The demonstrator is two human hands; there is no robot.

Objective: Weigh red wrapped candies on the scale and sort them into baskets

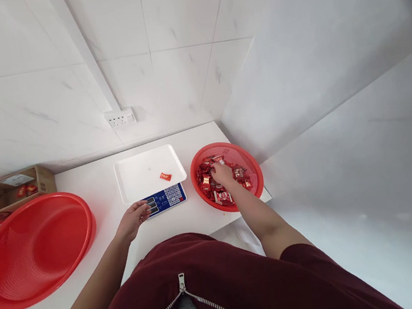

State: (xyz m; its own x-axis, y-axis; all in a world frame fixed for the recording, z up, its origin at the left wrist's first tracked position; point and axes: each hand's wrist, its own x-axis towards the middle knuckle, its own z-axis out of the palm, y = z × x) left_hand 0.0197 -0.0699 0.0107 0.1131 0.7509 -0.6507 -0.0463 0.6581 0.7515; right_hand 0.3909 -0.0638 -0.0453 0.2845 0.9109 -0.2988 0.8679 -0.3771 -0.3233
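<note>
My right hand (222, 174) reaches into a red mesh basket (251, 161) on the right, its fingers curled down among small red-wrapped sweets (224, 197). The fingertips are partly hidden, so what they grip does not show. Over the left end of a digital scale's blue keypad panel (166, 199) is my left hand (133, 222), thumb and fingers drawn together; I cannot make out anything between them. A white weighing tray (143, 171) sits on top of the scale, and one red-wrapped sweet (165, 176) lies near its front right.
At the left stands a large red plastic basket (38, 244), with an open cardboard box (11, 189) holding red packets behind it. Everything rests on a white table (99, 190) against a tiled wall. A power socket (120, 117) is on that wall; a white panel (299, 110) rises at right.
</note>
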